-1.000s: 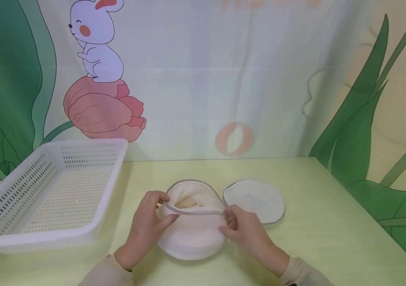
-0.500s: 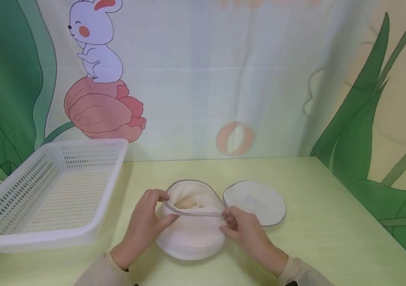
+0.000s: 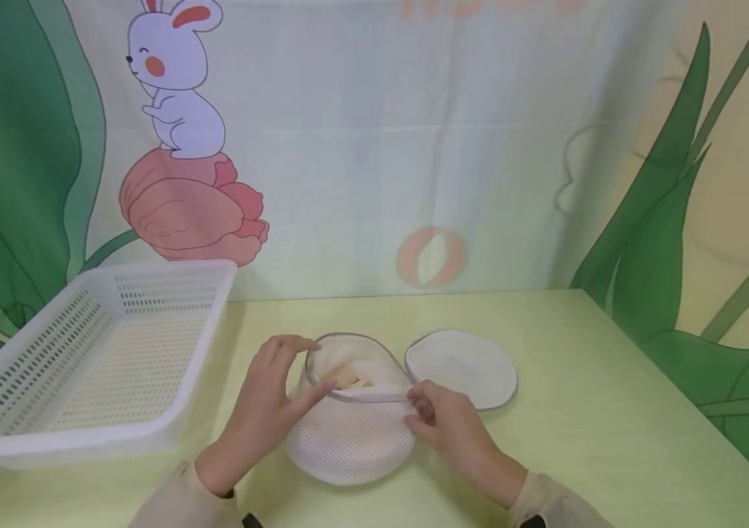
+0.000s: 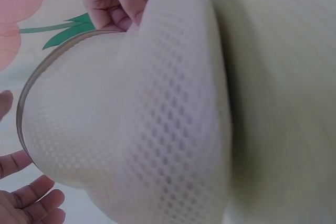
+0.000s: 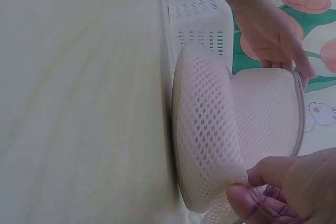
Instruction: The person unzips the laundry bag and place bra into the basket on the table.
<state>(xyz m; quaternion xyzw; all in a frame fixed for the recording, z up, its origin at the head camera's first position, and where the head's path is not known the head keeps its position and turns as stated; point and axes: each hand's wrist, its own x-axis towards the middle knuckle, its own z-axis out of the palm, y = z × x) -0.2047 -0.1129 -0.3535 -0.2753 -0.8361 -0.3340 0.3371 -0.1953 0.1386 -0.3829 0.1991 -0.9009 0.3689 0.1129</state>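
Note:
A white mesh laundry bag (image 3: pixel 351 444) with a grey zip edge stands on the table, its mouth gaping upward. Cream-coloured folds (image 3: pixel 348 372) show inside. Its round flap (image 3: pixel 463 370) is folded out to the right and lies flat. My left hand (image 3: pixel 269 400) is at the left side of the mouth, thumb over the front rim and fingers extended along the outside. In the left wrist view these fingers (image 4: pixel 31 203) look spread and loose beside the zip edge. My right hand (image 3: pixel 447 422) pinches the right corner of the rim, near the flap; the right wrist view shows thumb and fingers together on the mesh.
A white plastic basket (image 3: pixel 179 411) with slotted sides stands at the left of the table. The pale yellow-green table (image 3: pixel 612 411) reaches back to a printed curtain (image 3: pixel 513 147) with a rabbit and plants.
My left hand has loosened from the rim: its thumb has moved up from the front of the bag to over the mouth. My right hand keeps its pinch almost unmoved.

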